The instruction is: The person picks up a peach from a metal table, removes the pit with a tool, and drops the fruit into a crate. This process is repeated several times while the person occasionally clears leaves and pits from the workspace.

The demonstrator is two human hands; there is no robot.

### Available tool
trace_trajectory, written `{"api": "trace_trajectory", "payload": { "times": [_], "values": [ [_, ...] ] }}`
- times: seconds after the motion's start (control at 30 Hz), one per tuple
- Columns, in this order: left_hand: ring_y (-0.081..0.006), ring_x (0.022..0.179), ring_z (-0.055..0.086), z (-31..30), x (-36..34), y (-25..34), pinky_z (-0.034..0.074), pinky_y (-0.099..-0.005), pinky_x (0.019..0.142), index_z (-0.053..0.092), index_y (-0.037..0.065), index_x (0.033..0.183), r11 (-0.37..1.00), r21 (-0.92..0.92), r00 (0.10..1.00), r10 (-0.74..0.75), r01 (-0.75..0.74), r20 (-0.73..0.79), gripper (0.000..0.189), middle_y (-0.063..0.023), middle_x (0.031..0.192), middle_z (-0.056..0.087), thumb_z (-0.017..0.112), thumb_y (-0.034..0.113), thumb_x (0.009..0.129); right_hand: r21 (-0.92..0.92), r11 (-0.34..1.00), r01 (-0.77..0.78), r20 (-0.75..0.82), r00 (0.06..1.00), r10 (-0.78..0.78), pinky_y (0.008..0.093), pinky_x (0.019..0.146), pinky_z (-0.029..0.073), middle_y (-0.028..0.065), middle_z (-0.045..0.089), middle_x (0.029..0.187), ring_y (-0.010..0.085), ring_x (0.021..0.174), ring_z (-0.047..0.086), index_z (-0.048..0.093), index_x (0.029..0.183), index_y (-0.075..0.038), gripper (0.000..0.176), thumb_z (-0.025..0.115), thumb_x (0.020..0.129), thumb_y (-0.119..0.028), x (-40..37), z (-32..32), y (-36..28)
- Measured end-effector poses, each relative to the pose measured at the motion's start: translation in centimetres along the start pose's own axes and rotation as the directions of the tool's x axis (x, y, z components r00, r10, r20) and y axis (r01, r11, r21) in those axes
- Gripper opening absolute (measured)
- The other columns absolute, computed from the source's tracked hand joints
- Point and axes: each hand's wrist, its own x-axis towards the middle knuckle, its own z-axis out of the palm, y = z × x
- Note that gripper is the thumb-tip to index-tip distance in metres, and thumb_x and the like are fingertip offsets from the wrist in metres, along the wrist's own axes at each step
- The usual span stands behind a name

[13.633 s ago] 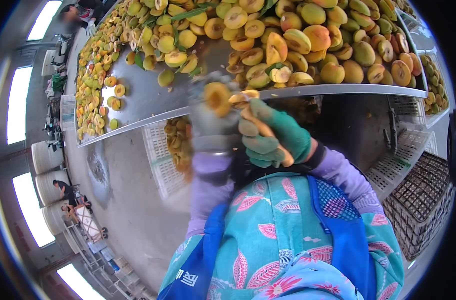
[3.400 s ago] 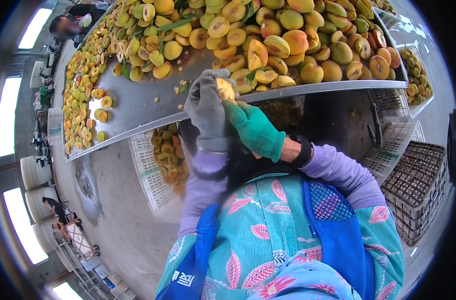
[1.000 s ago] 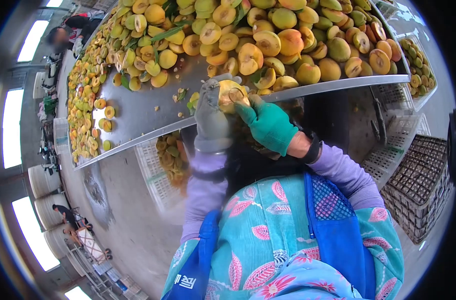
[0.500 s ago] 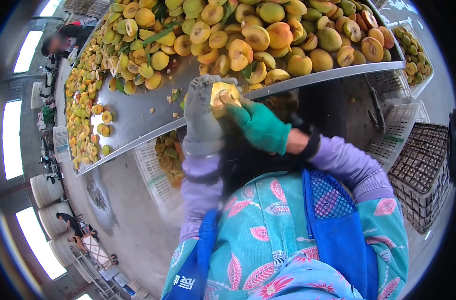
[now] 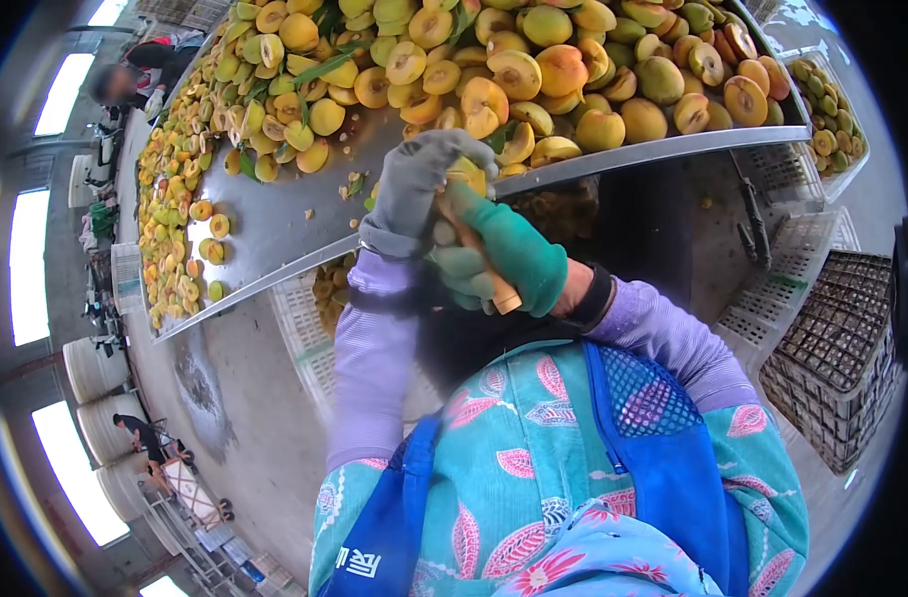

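Note:
My left hand (image 5: 414, 189), in a grey glove, is closed around a yellow fruit (image 5: 467, 176) just over the front rim of the metal table (image 5: 653, 154). Against that fruit is my right hand (image 5: 504, 249), in a green glove with pale fingers, wrapped round a wooden handle (image 5: 479, 254) whose butt end points down toward my body. The tool's working end is hidden by the gloves and the fruit. Beyond my hands, whole and halved peach-like fruits (image 5: 558, 72) are heaped on the table, with some green leaves among them.
White plastic crates (image 5: 790, 284) and a dark stacked crate (image 5: 832, 343) are at the right. Another crate of fruit (image 5: 822, 119) stands beyond the table's right end. Under the rim sits a white crate (image 5: 305, 323). One person (image 5: 126, 85) is at the upper left, another (image 5: 141, 438) near a cart.
My right hand has turned, so the wooden handle now shows pointing down. My left hand's fingers have closed further over the fruit, which is now mostly covered.

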Motion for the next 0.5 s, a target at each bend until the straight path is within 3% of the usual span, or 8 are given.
{"api": "trace_trajectory", "payload": {
  "times": [0.03, 0.13, 0.2, 0.27, 0.3, 0.37, 0.43, 0.5],
  "values": [
    [-0.0207, 0.074, 0.064, 0.6, -0.6, -0.2, 0.053, -0.0328, 0.066, 0.061, 0.0, 0.094, 0.984, -0.139, 0.992, 0.102, -0.111, -0.076, 0.03, -0.0111, 0.085, 0.064, 0.051, 0.027, 0.098, 0.137, 0.99, -0.017, 0.183, 0.983, -0.008, 0.0247, 0.039, 0.032, -0.0066, 0.044, 0.058, 0.0084, 0.04, 0.04, 0.052, 0.089, -0.016, 0.042, 0.042, 0.097, -0.056, 0.2, -0.4, 0.1],
    [-0.0236, 0.077, 0.065, 1.8, -2.4, 0.1, 0.055, -0.0342, 0.064, 0.06, 0.0, 0.098, 0.79, -0.61, 0.885, -0.242, -0.059, -0.399, 0.035, -0.0128, 0.087, 0.064, 0.051, 0.033, 0.097, 0.135, 0.977, -0.163, 0.077, 0.985, 0.154, 0.0254, 0.037, 0.031, -0.0066, 0.044, 0.057, 0.0088, 0.041, 0.042, 0.052, 0.087, -0.016, 0.04, 0.044, 0.097, -0.054, 0.3, -0.3, 0.1],
    [-0.0262, 0.078, 0.066, 0.7, -3.9, -1.1, 0.056, -0.0353, 0.062, 0.06, 0.001, 0.101, 0.864, -0.476, 0.866, -0.106, -0.162, -0.488, 0.04, -0.0138, 0.089, 0.064, 0.052, 0.04, 0.096, -0.12, 0.972, -0.204, -0.151, 0.971, 0.186, 0.0258, 0.035, 0.029, -0.0069, 0.043, 0.054, 0.0082, 0.04, 0.041, 0.051, 0.082, -0.017, 0.037, 0.047, 0.097, -0.05, 0.7, 1.0, 1.2],
    [-0.0267, 0.078, 0.066, 0.3, -6.1, -0.8, 0.056, -0.0361, 0.062, 0.062, 0.003, 0.1, 0.935, -0.317, 0.825, -0.053, -0.156, -0.562, 0.04, -0.0133, 0.091, 0.065, 0.052, 0.042, 0.095, -0.271, 0.932, -0.241, -0.14, 0.968, 0.21, 0.0245, 0.037, 0.03, -0.0065, 0.043, 0.055, 0.0076, 0.04, 0.041, 0.05, 0.083, -0.017, 0.037, 0.044, 0.098, -0.05, 0.0, 3.0, 0.8],
    [-0.0264, 0.079, 0.065, 0.1, -6.4, 0.0, 0.056, -0.0356, 0.063, 0.061, 0.003, 0.102, 0.971, -0.214, 0.839, -0.027, -0.108, -0.544, 0.042, -0.0132, 0.094, 0.064, 0.052, 0.043, 0.095, -0.098, 0.957, -0.272, 0.036, 0.96, 0.277, 0.0253, 0.038, 0.031, -0.0061, 0.042, 0.055, 0.0079, 0.041, 0.04, 0.051, 0.083, -0.017, 0.039, 0.043, 0.098, -0.052, 0.6, 2.2, 1.4],
    [-0.0258, 0.082, 0.065, 1.0, -6.4, 1.1, 0.056, -0.0353, 0.064, 0.06, 0.002, 0.105, 0.939, -0.321, 0.766, -0.113, -0.127, -0.633, 0.042, -0.0137, 0.096, 0.064, 0.051, 0.042, 0.096, 0.211, 0.905, -0.369, 0.391, 0.881, 0.267, 0.027, 0.039, 0.033, -0.0051, 0.042, 0.054, 0.0083, 0.042, 0.039, 0.052, 0.082, -0.015, 0.042, 0.043, 0.097, -0.054, 2.3, 0.1, 1.7],
    [-0.0247, 0.085, 0.065, 1.7, -6.5, 2.5, 0.056, -0.0355, 0.069, 0.058, 0.001, 0.111, 0.88, -0.449, 0.706, -0.221, -0.152, -0.673, 0.037, -0.0146, 0.099, 0.065, 0.049, 0.034, 0.098, 0.249, 0.874, -0.418, 0.421, 0.859, 0.291, 0.0274, 0.04, 0.035, -0.005, 0.043, 0.054, 0.0085, 0.042, 0.04, 0.054, 0.085, -0.015, 0.044, 0.04, 0.098, -0.054, 2.2, 0.4, 1.8],
    [-0.0256, 0.087, 0.065, -1.9, -8.9, -0.9, 0.056, -0.0363, 0.072, 0.058, 0.001, 0.112, 0.967, -0.111, 0.637, 0.063, -0.23, -0.768, 0.033, -0.0139, 0.1, 0.065, 0.048, 0.029, 0.098, 0.171, 0.882, -0.44, 0.552, 0.784, 0.284, 0.0259, 0.04, 0.036, -0.0051, 0.046, 0.057, 0.0081, 0.044, 0.043, 0.056, 0.09, -0.016, 0.041, 0.04, 0.099, -0.052, 1.5, 0.4, 2.0]
  ]
}}
